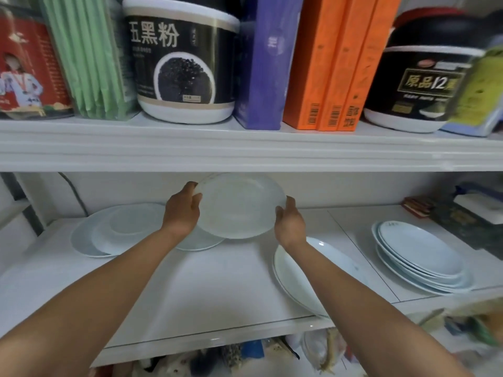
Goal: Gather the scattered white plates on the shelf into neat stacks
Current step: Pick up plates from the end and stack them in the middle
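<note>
- White shelving, two levels in view; the lower shelf (217, 289) is smooth and glossy, with a seam line toward the right.
- Held plate (239, 205): round, white, shallow, glazed. It is raised off the shelf near the back wall and tilted so its face turns toward the camera.
- Left hand (181, 210) grips the plate's left rim, thumb on the face, fingers hooked over the edge.
- Right hand (290, 224) holds the right rim, fingers bent round the edge.
- Single plate (200, 244) lies flat just below the held one, mostly hidden by it and the left wrist.
- Left pile (117, 232): several white plates overlapping loosely, not squared up, to the left of the left hand.
- Big plate (299, 278) lies under the right forearm, with a thin dark line at its rim and its near edge at the shelf front.
- Right stack (419, 257): shallow white dishes nested, slightly offset, well apart from both hands.
- Upper shelf (245, 148): red tin (27, 66), bundle of green sticks (89, 55), black-and-white tub (182, 63), purple box (266, 63), orange boxes (340, 63).
</note>
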